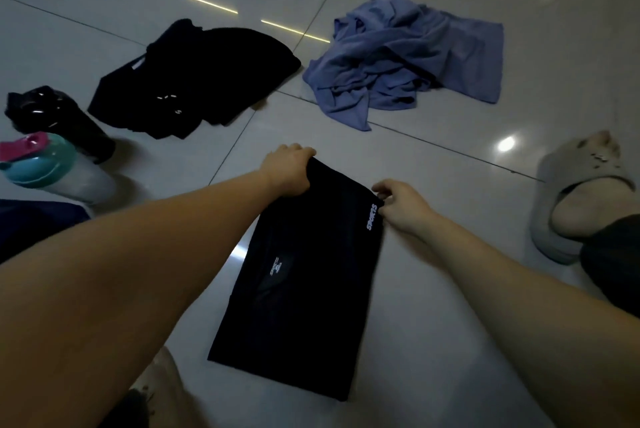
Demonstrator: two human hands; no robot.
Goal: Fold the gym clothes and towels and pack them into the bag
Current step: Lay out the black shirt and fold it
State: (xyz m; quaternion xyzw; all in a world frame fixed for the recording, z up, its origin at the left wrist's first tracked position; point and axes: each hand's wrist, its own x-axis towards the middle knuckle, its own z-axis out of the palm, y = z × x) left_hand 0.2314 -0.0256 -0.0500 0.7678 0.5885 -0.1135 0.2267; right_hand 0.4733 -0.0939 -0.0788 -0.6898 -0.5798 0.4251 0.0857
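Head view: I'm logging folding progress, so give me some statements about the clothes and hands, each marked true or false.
1. The left hand and the right hand both hold the far edge of the black SPORTS garment. True.
2. The blue garment is neatly folded. False: it lies crumpled on the tiled floor.
3. The water bottle stands upright. False: it lies on its side, at the left.
4. Another black garment lies loose on the floor, left of the blue one. True.
5. The black SPORTS garment is bunched into a ball. False: it lies flat as a narrow rectangle.
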